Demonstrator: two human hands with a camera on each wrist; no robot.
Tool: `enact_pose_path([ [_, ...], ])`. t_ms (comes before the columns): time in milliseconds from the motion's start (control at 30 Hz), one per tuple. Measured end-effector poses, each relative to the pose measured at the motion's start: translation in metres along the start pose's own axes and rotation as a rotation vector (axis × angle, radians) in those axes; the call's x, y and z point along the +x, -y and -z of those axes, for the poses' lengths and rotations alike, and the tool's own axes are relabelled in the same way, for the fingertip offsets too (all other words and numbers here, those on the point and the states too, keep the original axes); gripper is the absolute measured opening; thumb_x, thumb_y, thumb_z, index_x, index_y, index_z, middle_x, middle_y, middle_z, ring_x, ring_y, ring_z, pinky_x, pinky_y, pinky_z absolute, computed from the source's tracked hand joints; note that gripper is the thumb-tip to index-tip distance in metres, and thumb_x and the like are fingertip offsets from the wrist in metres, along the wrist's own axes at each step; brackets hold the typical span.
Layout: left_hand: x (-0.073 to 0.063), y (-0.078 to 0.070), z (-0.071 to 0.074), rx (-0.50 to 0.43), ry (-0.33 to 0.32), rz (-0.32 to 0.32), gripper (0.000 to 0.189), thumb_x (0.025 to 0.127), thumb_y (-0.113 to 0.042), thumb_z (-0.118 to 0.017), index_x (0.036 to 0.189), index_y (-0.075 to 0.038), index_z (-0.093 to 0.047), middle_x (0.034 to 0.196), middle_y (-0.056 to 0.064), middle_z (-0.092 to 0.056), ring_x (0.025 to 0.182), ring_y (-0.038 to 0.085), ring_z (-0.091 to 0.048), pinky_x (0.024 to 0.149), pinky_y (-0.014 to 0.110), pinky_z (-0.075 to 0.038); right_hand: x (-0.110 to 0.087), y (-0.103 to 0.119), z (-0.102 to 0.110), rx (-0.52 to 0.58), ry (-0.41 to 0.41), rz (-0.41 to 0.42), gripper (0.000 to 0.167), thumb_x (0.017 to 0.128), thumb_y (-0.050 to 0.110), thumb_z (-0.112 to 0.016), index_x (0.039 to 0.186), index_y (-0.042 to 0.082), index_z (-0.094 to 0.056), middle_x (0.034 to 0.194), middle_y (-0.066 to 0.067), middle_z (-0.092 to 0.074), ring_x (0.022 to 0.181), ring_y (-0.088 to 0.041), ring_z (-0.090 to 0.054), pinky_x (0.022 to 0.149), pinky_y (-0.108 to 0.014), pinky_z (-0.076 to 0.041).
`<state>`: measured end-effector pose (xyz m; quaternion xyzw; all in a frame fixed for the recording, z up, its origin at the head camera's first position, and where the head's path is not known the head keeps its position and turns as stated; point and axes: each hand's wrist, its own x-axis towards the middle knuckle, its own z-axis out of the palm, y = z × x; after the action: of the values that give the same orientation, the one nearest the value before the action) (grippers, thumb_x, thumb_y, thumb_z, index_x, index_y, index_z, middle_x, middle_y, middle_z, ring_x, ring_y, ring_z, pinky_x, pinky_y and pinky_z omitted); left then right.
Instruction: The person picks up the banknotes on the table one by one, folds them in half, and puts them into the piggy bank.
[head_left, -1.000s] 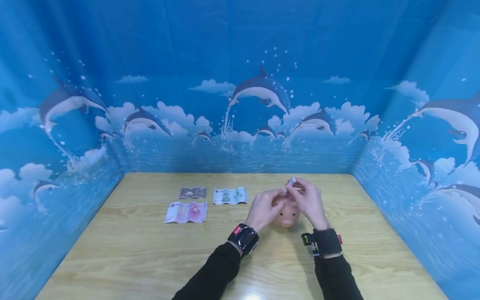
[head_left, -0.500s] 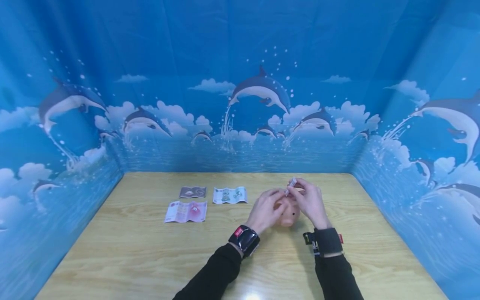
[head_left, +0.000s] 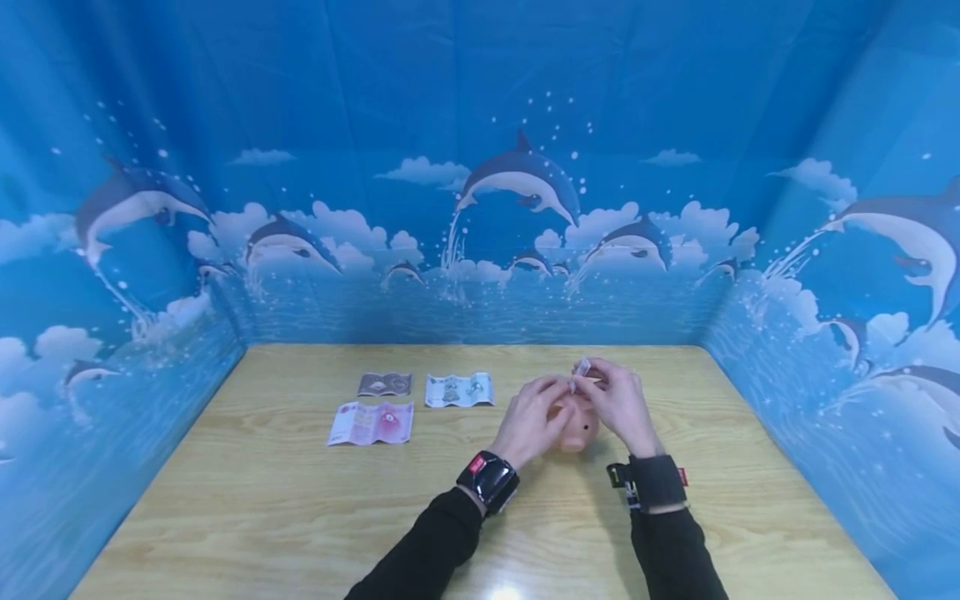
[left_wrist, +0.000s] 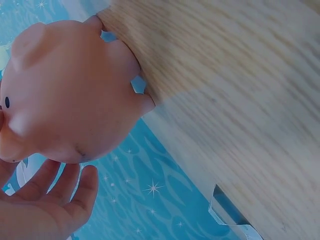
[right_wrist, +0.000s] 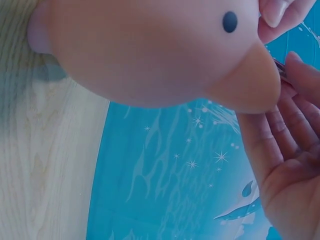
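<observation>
Fairly bright, even, bluish light fills the head view. White glare spots the table (head_left: 300,517), nearer the person than the left hand (head_left: 527,419) and right hand (head_left: 621,407). Faint, soft-edged shadow lies beside the piggy bank (head_left: 577,434), near the right wrist. Beyond the hands the curtain (head_left: 405,92) stretches outward at both sides, wide-angle fashion. Print on the banknotes (head_left: 371,423) left of the hands is soft; the folded note (head_left: 582,367) at the right fingertips is too small to read. Both wrist views look dimmer, hazier, slightly soft.
</observation>
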<state>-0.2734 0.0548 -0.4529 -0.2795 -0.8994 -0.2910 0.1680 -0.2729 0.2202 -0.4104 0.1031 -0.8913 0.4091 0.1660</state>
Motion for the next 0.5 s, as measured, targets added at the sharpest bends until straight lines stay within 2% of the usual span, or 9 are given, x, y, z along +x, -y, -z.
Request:
enact_pose_path([
  [200,-0.0016,-0.002,-0.0018,0.001,-0.01,0.006,0.044,0.098,-0.033,-0.057,0.139,-0.015,-0.054,0.142,0.01,-0.054,0.128,0.027,-0.054,0.106,0.044,-0.047,-0.001,-0.0007,0.0001,-0.029,0.015,-0.004,0.029,0.091,0.014,-0.069,0.117,0.0,-0.067,0.108,-0.02,-0.072,0.097,-0.033,-0.072,0.08,-0.04,-0.061],
  [500,-0.0016,-0.0048,-0.0041,0.006,-0.011,0.021,0.052,0.097,-0.034,-0.059,0.142,-0.01,-0.049,0.14,0.014,-0.054,0.128,0.028,-0.052,0.106,0.044,-0.047,-0.0007,-0.0018,-0.0018,-0.028,0.067,-0.031,0.028,0.09,0.018,-0.071,0.115,0.005,-0.069,0.105,-0.017,-0.073,0.096,-0.031,-0.071,0.084,-0.045,-0.06],
])
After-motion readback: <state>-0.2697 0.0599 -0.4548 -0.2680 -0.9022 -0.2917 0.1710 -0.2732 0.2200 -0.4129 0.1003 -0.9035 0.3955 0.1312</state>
